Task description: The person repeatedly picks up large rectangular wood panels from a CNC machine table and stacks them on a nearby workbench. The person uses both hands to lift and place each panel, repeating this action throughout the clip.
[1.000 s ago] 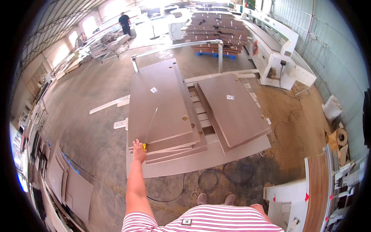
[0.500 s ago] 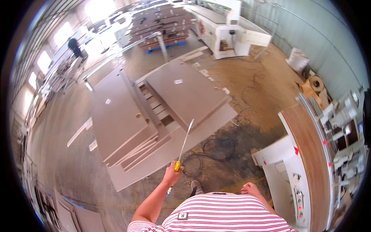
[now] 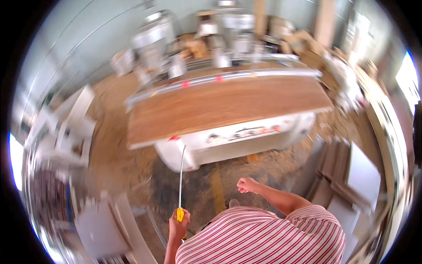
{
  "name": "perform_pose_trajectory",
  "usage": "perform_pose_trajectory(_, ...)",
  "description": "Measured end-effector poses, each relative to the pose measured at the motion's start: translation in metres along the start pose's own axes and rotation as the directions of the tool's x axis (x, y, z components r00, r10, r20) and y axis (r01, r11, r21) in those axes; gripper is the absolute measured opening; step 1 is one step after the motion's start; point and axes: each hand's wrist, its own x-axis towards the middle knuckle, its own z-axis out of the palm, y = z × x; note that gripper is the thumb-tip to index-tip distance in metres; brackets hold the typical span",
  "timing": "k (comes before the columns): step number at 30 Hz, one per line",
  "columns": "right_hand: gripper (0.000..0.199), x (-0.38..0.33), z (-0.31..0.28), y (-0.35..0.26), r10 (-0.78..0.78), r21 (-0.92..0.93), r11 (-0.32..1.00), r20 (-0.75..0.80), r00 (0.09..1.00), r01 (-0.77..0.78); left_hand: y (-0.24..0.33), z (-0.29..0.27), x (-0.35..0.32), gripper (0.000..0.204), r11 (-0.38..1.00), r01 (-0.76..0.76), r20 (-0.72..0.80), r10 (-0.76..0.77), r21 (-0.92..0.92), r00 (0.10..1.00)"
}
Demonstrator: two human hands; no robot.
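My left hand (image 3: 176, 222) is closed round the yellow handle of an air blow gun (image 3: 180, 214). Its long thin metal nozzle points forward and bends slightly at the end, its tip overlapping in view the front left corner of a machine with a wood-brown top (image 3: 228, 108). A fitting at the bottom of the handle shows partly beside my wrist. My right hand (image 3: 248, 185) hangs in front of my body, fingers curled into a loose fist, with nothing visible in it. It touches nothing and is apart from the machine.
Stacked panels (image 3: 100, 226) stand at the lower left, more brown and white boards (image 3: 338, 176) at the right. White equipment (image 3: 66, 132) is at the left. Behind the machine are blurred metal units (image 3: 158, 39) and cardboard (image 3: 303, 44). Sawdust covers parts of the floor.
My body and view have turned right, from the panel stack to the brown-topped machine. The blow gun stays in my left hand. My right forearm now reaches further forward.
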Motion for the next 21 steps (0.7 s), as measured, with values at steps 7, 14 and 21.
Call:
perform_pose_trajectory(7, 0.017, 0.017, -0.057, 0.069, -0.401, -0.62, 0.766, -0.258, 0.879, 0.168, 0.058, 0.124, 0.101, 0.017, 0.928, -0.22, 0.555, 0.017, 0.301, 0.832)
perform_pose_trajectory(14, 0.022, -0.063, -0.052, 0.101, 0.17, 0.288, 0.957, -0.498, 0.85, -0.023, 0.101, 0.22, 0.191, 0.017, 0.919, -0.219, 0.879, -0.21, 0.326, 0.427)
perform_pose_trajectory(21, 0.023, -0.131, -0.045, 0.181, 0.603, 0.724, 0.682, -0.637, 0.48, 0.104, 0.196, 0.333, 0.164, 0.011, 0.747, -0.539, 0.905, -0.42, 0.388, 0.069)
